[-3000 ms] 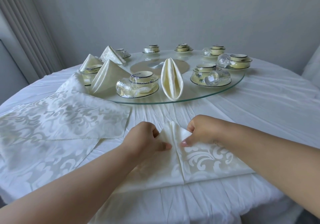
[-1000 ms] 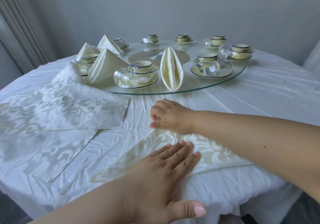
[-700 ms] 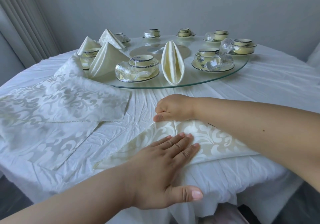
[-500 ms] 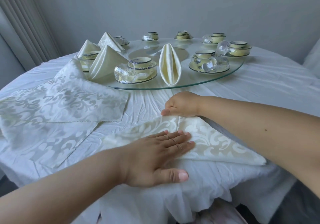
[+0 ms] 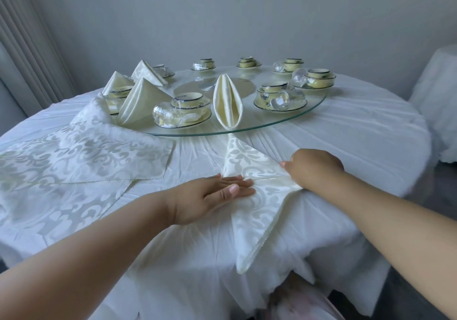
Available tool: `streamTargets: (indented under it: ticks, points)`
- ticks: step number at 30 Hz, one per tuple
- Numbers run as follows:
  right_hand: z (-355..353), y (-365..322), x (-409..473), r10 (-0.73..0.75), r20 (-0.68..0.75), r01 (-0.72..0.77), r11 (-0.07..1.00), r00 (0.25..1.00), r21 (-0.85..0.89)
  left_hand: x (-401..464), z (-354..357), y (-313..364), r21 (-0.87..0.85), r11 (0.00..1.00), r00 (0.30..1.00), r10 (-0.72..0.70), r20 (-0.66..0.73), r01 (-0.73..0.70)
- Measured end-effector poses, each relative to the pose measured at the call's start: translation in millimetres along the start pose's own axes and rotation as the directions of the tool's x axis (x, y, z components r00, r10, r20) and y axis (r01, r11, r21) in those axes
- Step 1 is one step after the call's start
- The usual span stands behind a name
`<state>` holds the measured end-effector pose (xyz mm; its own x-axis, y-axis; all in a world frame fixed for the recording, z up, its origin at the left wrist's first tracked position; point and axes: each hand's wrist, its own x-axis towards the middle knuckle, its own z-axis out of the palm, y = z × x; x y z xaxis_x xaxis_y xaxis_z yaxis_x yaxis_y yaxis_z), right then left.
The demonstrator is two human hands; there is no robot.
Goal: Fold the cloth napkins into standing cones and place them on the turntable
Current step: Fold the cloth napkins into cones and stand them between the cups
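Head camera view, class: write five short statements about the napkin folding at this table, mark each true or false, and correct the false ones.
1. The left hand lies flat, fingers straight, on the cream damask-patterned napkin being folded. True.
2. The right hand is lifted clear of that napkin. False: its curled fingers hold the napkin's right edge.
3. Four folded cream napkins already stand on the round glass turntable. True.
4. Part of the napkin being folded hangs over the table's near edge. True.
5. The unfolded patterned napkins lie to the right of the hands. False: they lie spread at the left, on the white tablecloth.
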<state>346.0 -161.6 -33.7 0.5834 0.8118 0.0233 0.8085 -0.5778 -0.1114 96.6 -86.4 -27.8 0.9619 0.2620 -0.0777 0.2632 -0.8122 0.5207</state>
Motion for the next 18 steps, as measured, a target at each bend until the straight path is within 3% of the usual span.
streamTargets:
  ticks: [5, 6, 7, 9, 10, 11, 12, 13, 15, 18]
  points:
    - [-6.1, -7.1, -11.4, -0.002, -0.066, -0.007, 0.991, 0.998, -0.133, -1.1, 4.0, -2.3, 0.029, 0.999, 0.999, 0.031, -0.005, -0.031]
    - [-7.4, -9.3, -13.0, -0.011, -0.117, -0.008, 0.986, 0.993, -0.169, -1.3, 2.8, -2.4, 0.040, 0.999, 1.000, 0.030, 0.002, -0.030]
    - [-8.0, -10.4, -15.2, -0.071, -0.263, 0.021, 0.982, 0.962, -0.186, -1.4, 2.2, -3.0, 0.048, 0.998, 1.000, 0.029, 0.007, -0.029]
    - [-8.7, -12.9, -25.0, -0.330, -0.592, 0.268, 0.944, 0.735, -0.194, -1.8, 1.6, -3.5, 0.053, 0.998, 0.999, 0.031, 0.008, -0.031]
    - [-9.8, -14.0, -34.1, -0.463, -0.644, 0.483, 0.860, 0.609, -0.161, -1.4, 2.1, -3.7, 0.052, 0.998, 0.999, 0.033, 0.009, -0.033]
    - [-12.4, -14.8, -44.7, -0.591, -0.549, 0.684, 0.728, 0.591, -0.047, -1.1, 2.6, -4.2, 0.050, 0.998, 0.999, 0.039, 0.012, -0.039]
    - [-13.8, -14.6, -54.9, -0.705, -0.363, 0.786, 0.597, 0.609, 0.160, -0.6, 2.9, -4.7, 0.052, 0.998, 0.999, 0.047, 0.013, -0.048]
    - [-11.0, -12.3, -60.7, -0.789, -0.133, 0.777, 0.535, 0.600, 0.332, -0.2, 3.0, -5.3, 0.053, 0.997, 0.998, 0.054, 0.015, -0.055]
    - [-2.9, -3.7, -56.7, -0.823, 0.130, 0.762, 0.563, 0.554, 0.319, -0.3, 2.4, -6.6, 0.053, 0.997, 0.998, 0.060, 0.022, -0.061]
    - [0.6, 5.1, -42.9, -0.791, 0.243, 0.778, 0.605, 0.562, 0.169, -0.9, -1.7, -5.7, 0.059, 0.997, 0.997, 0.052, 0.064, -0.056]
